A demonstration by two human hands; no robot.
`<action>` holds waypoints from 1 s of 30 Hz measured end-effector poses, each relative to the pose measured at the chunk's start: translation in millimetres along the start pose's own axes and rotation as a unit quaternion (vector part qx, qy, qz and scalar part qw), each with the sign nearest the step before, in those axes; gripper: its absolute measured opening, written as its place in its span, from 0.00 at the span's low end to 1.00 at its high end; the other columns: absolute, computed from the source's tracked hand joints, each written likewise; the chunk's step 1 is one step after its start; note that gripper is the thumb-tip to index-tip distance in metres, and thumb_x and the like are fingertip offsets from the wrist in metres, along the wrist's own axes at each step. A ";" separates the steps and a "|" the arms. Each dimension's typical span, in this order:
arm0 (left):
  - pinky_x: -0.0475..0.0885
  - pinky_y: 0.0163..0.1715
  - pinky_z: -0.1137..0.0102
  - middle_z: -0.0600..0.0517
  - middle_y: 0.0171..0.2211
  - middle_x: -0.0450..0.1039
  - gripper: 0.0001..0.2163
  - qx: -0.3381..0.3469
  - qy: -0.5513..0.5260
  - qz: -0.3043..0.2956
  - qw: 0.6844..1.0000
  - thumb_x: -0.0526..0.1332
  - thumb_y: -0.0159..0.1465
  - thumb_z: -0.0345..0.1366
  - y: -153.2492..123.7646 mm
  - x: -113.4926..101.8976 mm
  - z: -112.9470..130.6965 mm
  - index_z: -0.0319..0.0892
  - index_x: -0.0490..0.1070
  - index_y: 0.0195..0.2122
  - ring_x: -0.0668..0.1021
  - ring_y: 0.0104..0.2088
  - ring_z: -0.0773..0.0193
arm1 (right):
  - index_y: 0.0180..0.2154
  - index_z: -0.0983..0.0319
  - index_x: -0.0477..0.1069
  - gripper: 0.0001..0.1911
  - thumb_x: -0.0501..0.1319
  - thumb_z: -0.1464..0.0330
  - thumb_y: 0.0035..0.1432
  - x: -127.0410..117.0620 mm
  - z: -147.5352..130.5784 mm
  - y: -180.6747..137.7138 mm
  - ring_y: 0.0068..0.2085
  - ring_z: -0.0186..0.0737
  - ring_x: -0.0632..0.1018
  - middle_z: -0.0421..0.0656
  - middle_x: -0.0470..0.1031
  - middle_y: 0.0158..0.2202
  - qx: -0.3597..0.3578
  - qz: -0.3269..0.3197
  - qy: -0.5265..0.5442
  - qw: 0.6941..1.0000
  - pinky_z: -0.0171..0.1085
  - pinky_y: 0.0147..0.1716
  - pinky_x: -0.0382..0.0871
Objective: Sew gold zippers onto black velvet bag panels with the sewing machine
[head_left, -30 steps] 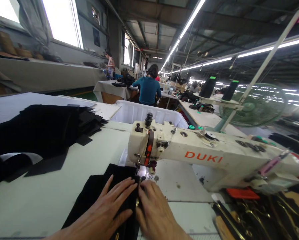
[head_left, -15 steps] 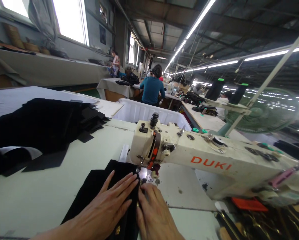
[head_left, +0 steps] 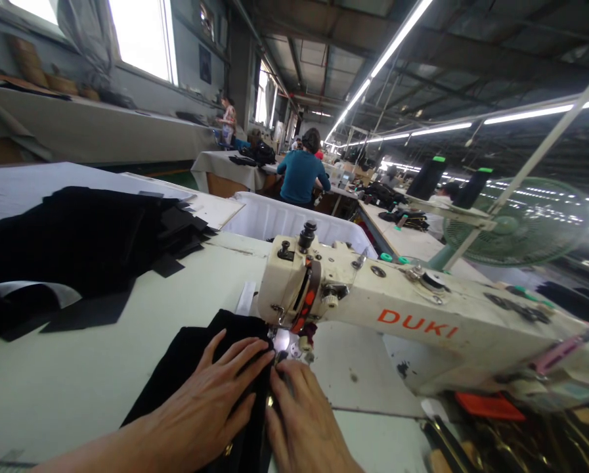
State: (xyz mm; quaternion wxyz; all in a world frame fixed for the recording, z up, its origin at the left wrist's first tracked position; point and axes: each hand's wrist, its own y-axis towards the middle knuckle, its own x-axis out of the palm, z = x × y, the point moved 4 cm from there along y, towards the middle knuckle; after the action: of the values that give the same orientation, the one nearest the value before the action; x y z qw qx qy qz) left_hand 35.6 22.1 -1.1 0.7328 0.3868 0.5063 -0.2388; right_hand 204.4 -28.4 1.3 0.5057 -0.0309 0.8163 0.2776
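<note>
- Head view: left hand (head_left: 208,397) flat on black cloth (head_left: 178,355), fingers partly spread.
- Right hand (head_left: 301,410) at the cloth's right edge, fingers bent, close together; pinching or only pressing, cannot tell.
- Cloth on pale tabletop (head_left: 67,387), far end beside the needle of the sewing machine (head_left: 358,289).
- Farther left, piled black pieces (head_left: 92,236).
- Beyond, white bin (head_left: 304,220).

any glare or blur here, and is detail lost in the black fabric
Head view: window blown out white, bright patch below the sewing machine head; head view: black fabric beneath the left hand loses most detail, green fan looks blurred.
</note>
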 end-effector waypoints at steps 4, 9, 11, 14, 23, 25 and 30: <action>0.48 0.67 0.43 0.51 0.65 0.64 0.28 -0.003 -0.011 -0.009 1.000 0.54 0.69 0.30 -2.1 5.9 -3.9 0.52 0.54 0.69 0.64 0.65 0.54 | 0.57 0.61 0.68 0.22 0.59 0.72 0.62 -9.7 9.6 12.4 0.53 0.48 0.74 0.50 0.72 0.53 0.030 -0.033 0.019 0.999 0.46 0.53 0.74; 0.48 0.68 0.46 0.51 0.65 0.63 0.29 0.002 -0.005 0.001 1.000 0.56 0.69 0.32 -3.4 2.6 0.9 0.52 0.51 0.70 0.65 0.65 0.54 | 0.59 0.59 0.67 0.24 0.62 0.72 0.62 -5.7 16.0 18.0 0.52 0.51 0.74 0.47 0.73 0.55 0.008 -0.058 -0.058 0.997 0.50 0.54 0.73; 0.48 0.67 0.45 0.50 0.66 0.63 0.29 0.006 0.005 0.006 1.000 0.56 0.69 0.32 -2.2 1.9 1.8 0.51 0.50 0.70 0.65 0.65 0.53 | 0.58 0.60 0.68 0.23 0.63 0.71 0.61 -3.0 17.0 18.9 0.51 0.51 0.75 0.47 0.74 0.54 -0.007 -0.043 -0.090 0.995 0.50 0.52 0.73; 0.48 0.67 0.44 0.50 0.64 0.65 0.29 0.011 0.010 0.014 1.000 0.56 0.68 0.31 2.8 0.2 -1.2 0.51 0.53 0.69 0.66 0.64 0.53 | 0.58 0.60 0.69 0.23 0.65 0.70 0.61 1.5 18.9 23.0 0.52 0.52 0.75 0.48 0.74 0.54 -0.022 -0.028 -0.131 0.991 0.51 0.52 0.73; 0.51 0.66 0.52 0.50 0.64 0.64 0.25 0.001 -0.003 -0.012 1.000 0.54 0.68 0.30 8.1 6.2 -10.7 0.48 0.58 0.67 0.67 0.63 0.56 | 0.55 0.62 0.71 0.21 0.62 0.78 0.60 14.4 25.8 23.0 0.50 0.49 0.77 0.49 0.76 0.51 -0.052 -0.007 -0.108 0.993 0.45 0.49 0.77; 0.51 0.66 0.52 0.50 0.64 0.65 0.25 -0.004 -0.002 -0.007 1.000 0.54 0.68 0.29 7.6 7.7 -11.0 0.48 0.59 0.66 0.67 0.63 0.56 | 0.55 0.63 0.71 0.21 0.61 0.79 0.61 16.0 26.2 21.4 0.52 0.49 0.77 0.49 0.76 0.52 -0.053 0.003 -0.108 0.993 0.45 0.52 0.76; 0.50 0.66 0.54 0.51 0.63 0.67 0.25 0.004 0.000 0.010 1.000 0.54 0.68 0.30 7.5 8.0 -11.3 0.49 0.58 0.67 0.68 0.63 0.57 | 0.56 0.63 0.71 0.22 0.61 0.79 0.61 19.4 27.8 18.8 0.55 0.48 0.76 0.50 0.75 0.54 -0.038 0.003 -0.116 0.993 0.45 0.53 0.75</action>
State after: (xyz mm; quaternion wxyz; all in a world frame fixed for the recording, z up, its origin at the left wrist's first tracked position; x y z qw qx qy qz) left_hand 37.8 35.9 -8.1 0.7335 0.3945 0.5016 -0.2338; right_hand 211.2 5.5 -16.5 0.5947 -0.0151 0.7411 0.3112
